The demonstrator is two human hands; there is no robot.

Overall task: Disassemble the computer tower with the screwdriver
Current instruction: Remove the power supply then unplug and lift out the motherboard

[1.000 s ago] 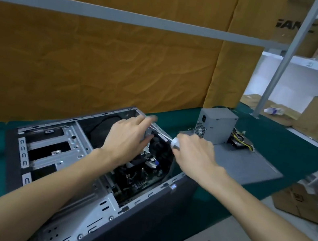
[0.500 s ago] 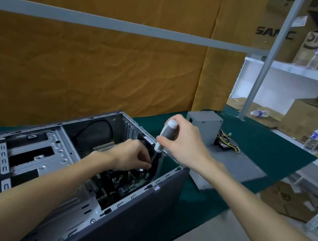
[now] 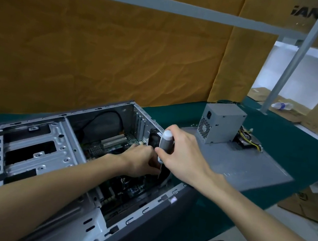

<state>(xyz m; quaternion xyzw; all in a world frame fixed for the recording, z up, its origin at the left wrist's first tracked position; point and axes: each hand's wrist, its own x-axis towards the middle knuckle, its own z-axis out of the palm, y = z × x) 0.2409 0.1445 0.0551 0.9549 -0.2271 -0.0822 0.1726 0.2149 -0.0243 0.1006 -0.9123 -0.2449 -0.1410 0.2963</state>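
The open computer tower (image 3: 43, 142) lies on its side on the green table (image 3: 289, 147), with its motherboard (image 3: 98, 148) exposed. My right hand (image 3: 185, 157) grips the grey, white-capped handle of the screwdriver (image 3: 165, 142), which stands nearly upright with its shaft pointing down into the case. My left hand (image 3: 138, 162) is inside the case beside a black fan (image 3: 153, 138). Its fingers curl at the screwdriver's shaft. The tip and the screw are hidden behind my hands.
A removed grey power supply (image 3: 221, 123) with loose cables stands on the detached side panel (image 3: 251, 168) to the right of the tower. An orange curtain hangs behind the table. A shelf post (image 3: 285, 74), boxes and water bottles are at the far right, and flattened cardboard (image 3: 308, 206) lies on the floor.
My right hand swung the screwdriver from lying flat to upright over the fan corner. My left hand dropped from the case's edge down into the case beside the shaft.
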